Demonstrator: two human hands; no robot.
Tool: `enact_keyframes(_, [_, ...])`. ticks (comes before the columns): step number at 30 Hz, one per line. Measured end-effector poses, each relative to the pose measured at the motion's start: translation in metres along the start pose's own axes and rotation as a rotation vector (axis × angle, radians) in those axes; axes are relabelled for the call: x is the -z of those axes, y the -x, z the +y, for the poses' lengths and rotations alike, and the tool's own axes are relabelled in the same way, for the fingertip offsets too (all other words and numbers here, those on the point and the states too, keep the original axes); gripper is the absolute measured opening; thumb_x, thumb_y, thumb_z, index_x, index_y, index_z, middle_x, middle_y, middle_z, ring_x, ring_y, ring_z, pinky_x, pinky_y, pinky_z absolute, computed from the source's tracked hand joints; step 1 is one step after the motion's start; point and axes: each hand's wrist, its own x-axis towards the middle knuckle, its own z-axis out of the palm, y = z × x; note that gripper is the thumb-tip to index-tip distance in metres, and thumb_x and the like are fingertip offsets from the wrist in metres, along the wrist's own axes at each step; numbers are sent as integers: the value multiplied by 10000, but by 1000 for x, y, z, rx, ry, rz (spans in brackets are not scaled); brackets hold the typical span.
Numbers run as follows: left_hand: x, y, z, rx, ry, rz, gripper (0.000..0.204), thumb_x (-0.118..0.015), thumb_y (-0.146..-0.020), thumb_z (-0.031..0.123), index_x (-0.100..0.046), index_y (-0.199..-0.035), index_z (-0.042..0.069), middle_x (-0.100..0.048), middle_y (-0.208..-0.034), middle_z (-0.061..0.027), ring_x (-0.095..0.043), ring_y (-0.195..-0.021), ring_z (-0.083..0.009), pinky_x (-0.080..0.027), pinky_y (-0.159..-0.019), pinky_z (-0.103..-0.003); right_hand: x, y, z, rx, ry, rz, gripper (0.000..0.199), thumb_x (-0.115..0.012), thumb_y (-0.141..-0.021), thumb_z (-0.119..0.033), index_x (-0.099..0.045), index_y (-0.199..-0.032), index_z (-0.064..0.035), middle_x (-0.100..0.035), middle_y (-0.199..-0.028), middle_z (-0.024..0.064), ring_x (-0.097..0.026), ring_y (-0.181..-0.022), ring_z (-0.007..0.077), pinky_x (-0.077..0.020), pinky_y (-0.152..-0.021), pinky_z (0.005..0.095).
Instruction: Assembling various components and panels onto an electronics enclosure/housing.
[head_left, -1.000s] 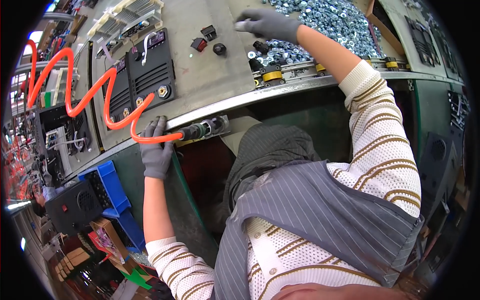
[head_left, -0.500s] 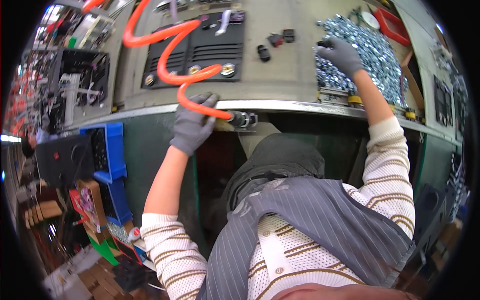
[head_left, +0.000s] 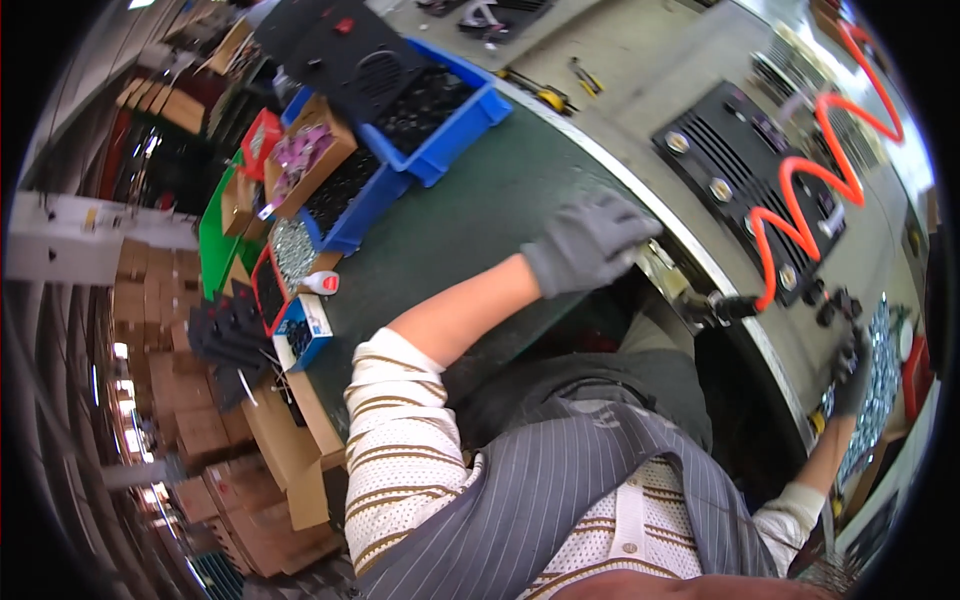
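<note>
My left hand [head_left: 595, 243], in a grey glove, is at the bench's near edge with its fingers curled. It closes on the end of an air tool [head_left: 658, 272], whose body is partly hidden by the glove. An orange coiled hose [head_left: 797, 232] runs from the tool's fitting over the bench. Toward the right side, my right hand [head_left: 850, 372], also gloved, is blurred beside a heap of shiny small metal parts [head_left: 872, 415]. Small black parts [head_left: 835, 303] lie just beyond its fingers; whether it holds one is unclear. A slotted black panel [head_left: 750, 185] with round brass-coloured fittings lies on the bench.
Blue bins [head_left: 440, 130] of black parts stand left of the bench, with a black panel [head_left: 345, 55] on top. Close by are a cardboard box [head_left: 318, 155], a white bottle [head_left: 322, 283] and an open carton [head_left: 295, 455]. A red tray [head_left: 916, 375] is at far right.
My view has swung left, so the bench now slants across the right side. The right hand has drawn back from over the metal parts; the left stays close to the air tool.
</note>
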Motion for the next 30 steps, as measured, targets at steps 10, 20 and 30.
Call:
enact_keyframes(10, [266, 175, -177, 1178, -907, 257, 273, -523, -820, 352, -666, -936, 150, -648, -943, -110, -614, -898, -284, -474, -793, -389, 40, -7, -11, 93, -323, -140, 439, -461, -842, -9, -387, -1275, -19, -541, -1137, 159, -518, -797, 194, -436, -571, 219])
enact_keyframes(20, [285, 164, -234, 1678, -944, -64, 607, -458, -791, 620, -648, -1062, 111, -594, -1144, -164, -574, -1063, -309, -463, -859, -425, 66, -15, -16, 85, -122, -38, 407, -461, -854, -41, -399, -1256, -23, -554, -956, 49, -474, -633, 58, -362, -406, 142])
enact_keyframes(30, [288, 217, -263, 1441, -902, 547, 431, -495, -849, 445, -651, -1026, 84, -664, -982, -124, -634, -908, -267, -485, -754, -376, 54, -5, -18, 179, 94, 140, 409, -464, -870, -74, -397, -1268, -3, -539, -1001, 79, -472, -645, 47, -345, -425, 124])
